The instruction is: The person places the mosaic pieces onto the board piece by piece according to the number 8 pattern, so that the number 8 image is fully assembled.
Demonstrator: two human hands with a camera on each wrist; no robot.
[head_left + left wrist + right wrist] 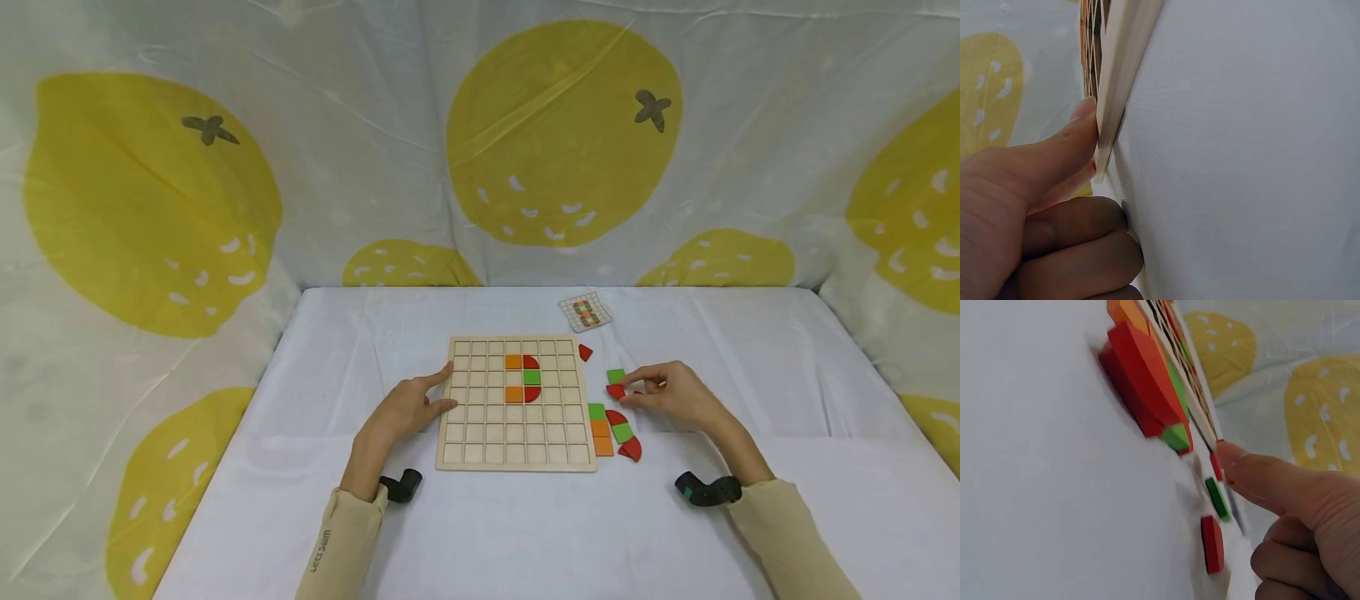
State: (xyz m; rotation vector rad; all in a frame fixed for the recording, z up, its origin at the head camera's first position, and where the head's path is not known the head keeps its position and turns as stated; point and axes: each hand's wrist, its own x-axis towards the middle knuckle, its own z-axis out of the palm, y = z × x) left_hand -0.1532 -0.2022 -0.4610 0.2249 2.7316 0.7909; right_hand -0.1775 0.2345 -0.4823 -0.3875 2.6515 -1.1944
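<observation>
A pale wooden grid board (483, 433) lies on the white table. Set in its squares are orange squares (513, 362), red quarter-circles (531, 393) and one green square (532, 377). My left hand (401, 408) touches the board's left edge with thumb and index finger; its other fingers are curled in the left wrist view. Right of the board, my right hand (675, 396) pinches a red quarter-circle piece (615, 392) between thumb and index finger. Just behind it lies a loose green square (616, 376). Another red piece (1212, 544) lies beneath the hand, mostly hidden in the head view.
Against the board's lower right side lie a loose green square (596, 411), orange squares (602, 437) and several red and green pieces (622, 432). One red piece (585, 352) sits by its upper right corner. Behind it is a pattern card (585, 312). A lemon-print cloth (375, 167) hangs behind.
</observation>
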